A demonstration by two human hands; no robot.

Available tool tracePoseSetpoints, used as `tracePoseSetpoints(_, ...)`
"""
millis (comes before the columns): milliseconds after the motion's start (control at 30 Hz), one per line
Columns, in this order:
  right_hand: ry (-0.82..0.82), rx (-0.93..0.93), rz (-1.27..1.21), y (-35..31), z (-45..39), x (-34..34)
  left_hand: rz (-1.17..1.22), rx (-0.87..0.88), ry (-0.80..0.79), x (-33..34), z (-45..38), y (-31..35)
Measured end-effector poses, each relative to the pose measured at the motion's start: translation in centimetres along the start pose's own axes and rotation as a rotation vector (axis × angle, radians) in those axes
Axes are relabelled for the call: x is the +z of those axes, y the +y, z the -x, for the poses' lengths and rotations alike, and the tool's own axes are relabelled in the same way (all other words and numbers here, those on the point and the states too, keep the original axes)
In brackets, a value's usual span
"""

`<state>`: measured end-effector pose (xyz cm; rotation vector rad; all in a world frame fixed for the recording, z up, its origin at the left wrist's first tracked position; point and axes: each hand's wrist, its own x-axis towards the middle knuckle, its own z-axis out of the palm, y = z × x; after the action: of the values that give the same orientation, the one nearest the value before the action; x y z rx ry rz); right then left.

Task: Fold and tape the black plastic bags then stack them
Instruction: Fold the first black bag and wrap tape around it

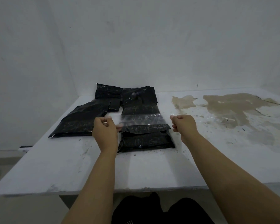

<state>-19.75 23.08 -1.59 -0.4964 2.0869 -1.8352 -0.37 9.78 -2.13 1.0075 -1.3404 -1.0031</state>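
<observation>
Both hands pinch a wide strip of clear sticky tape [142,121] stretched taut between them, the left hand [105,131] at its nine o'clock end and the right hand [185,126] at three o'clock. The strip hangs just over the nearest flat black plastic bag [145,139] on the worn white table [136,172]. More black plastic bags [81,122] lie at ten to twelve o'clock, and a tan patch of peeled paint [233,107] shows at two o'clock.
</observation>
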Motion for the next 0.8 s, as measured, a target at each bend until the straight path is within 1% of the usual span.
tracePoseSetpoints(67,0.002,-0.040,0.051,0.00,-0.04,-0.01,0.018,-0.002,-0.011,-0.09,0.12,0.15)
tracePoseSetpoints(133,-0.009,-0.060,0.051,-0.02,-0.12,-0.10,-0.006,0.004,-0.031,-0.21,0.12,0.15)
tracePoseSetpoints(400,-0.035,-0.044,-0.054,0.10,0.12,-0.16,-0.091,-0.024,-0.074,-0.42,0.66,-0.46)
tracePoseSetpoints(567,0.025,-0.156,-0.011,-0.24,0.58,-0.09,-0.130,0.019,-0.086,-0.64,0.73,-0.28)
tracePoseSetpoints(633,-0.014,-0.178,-0.017,-0.36,0.62,-0.11,-0.132,0.030,-0.091,-0.73,0.64,-0.16)
tracePoseSetpoints(733,-0.117,-0.152,0.003,-0.16,0.70,-0.14,-0.127,0.017,-0.095,-0.77,0.52,-0.14)
tracePoseSetpoints(800,-0.158,-0.137,0.014,0.16,0.79,-0.08,-0.134,0.010,-0.104,-0.70,0.59,-0.17)
